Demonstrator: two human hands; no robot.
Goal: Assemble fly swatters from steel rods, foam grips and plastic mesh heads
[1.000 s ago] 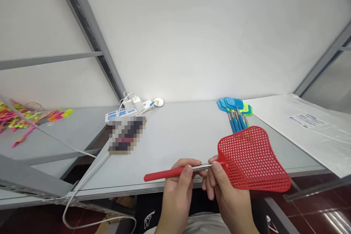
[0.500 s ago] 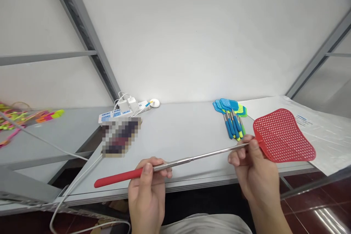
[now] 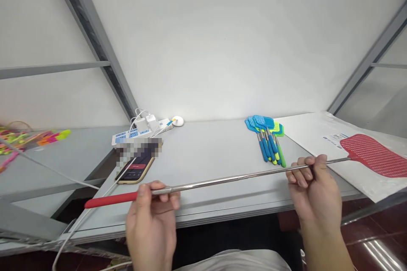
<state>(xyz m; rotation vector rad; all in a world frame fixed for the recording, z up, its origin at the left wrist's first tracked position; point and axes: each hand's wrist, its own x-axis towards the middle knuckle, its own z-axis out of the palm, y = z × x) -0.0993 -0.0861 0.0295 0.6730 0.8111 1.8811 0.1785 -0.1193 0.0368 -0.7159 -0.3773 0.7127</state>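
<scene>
Left hand pinches the red fly swatter where grip meets steel rod, at the table's near edge. Right hand is closed around the rod further right; the mesh head lies far right over a white sheet.

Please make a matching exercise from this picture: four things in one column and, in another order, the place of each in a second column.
Things:
1. red fly swatter
2. phone
3. power strip
4. blue and green fly swatters

Places:
a. flat on the table, cable plugged in
b. at the wall, chargers in it
c. bundled on the table, far right of centre
d. stretched between left hand and right hand

Pairs: 1-d, 2-a, 3-b, 4-c
</scene>
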